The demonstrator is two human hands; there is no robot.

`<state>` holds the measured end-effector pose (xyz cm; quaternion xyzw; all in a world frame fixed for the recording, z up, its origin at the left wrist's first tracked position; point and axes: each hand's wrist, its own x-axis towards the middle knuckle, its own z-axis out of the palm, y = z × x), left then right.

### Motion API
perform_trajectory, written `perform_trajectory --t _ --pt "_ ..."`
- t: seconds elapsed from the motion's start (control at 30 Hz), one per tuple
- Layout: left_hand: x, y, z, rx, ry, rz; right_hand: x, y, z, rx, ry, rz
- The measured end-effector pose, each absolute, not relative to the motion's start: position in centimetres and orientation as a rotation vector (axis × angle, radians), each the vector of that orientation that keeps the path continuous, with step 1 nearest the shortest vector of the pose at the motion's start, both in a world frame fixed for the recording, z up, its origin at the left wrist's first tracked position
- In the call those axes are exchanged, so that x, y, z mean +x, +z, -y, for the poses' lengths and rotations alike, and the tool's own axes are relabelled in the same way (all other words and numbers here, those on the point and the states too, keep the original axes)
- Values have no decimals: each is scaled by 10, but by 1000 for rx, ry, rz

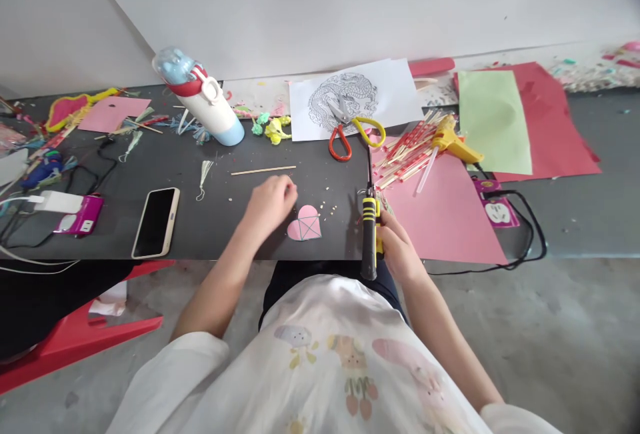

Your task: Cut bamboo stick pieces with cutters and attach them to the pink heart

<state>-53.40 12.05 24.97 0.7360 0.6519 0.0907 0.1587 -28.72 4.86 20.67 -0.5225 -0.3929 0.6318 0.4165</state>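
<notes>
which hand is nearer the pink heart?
Left. The left hand sits just left of the heart, close beside it. The right hand is off to the heart's right, gripping a yellow-black tool.

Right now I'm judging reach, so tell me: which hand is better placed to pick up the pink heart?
Left, probably. The left hand lies on the table just beside the pink heart, while the right hand is farther off and shut on the yellow-and-black tool.
</notes>
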Motion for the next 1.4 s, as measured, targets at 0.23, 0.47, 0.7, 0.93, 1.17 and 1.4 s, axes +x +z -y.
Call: perform_trajectory --t 0.23,0.47,0.7,0.93,1.17,1.4 --pt "-561 221 -189 2359 -42 -1923 -287 207 -45 -1309 1617 880" --pt "-559 212 -201 2458 -61 -1866 -294 209 -41 -1270 1685 860" --pt "-550 232 -182 2712 158 -1747 -300 200 -39 -1084 1837 861" --pt "-523 258 -132 2620 690 -1534 -308 204 -41 -785 2041 790" --pt "-505 272 -99 2197 971 -1506 -305 212 -34 -665 2131 836" --pt "-499 276 -82 2171 940 -1469 -308 224 -22 -693 2158 915"
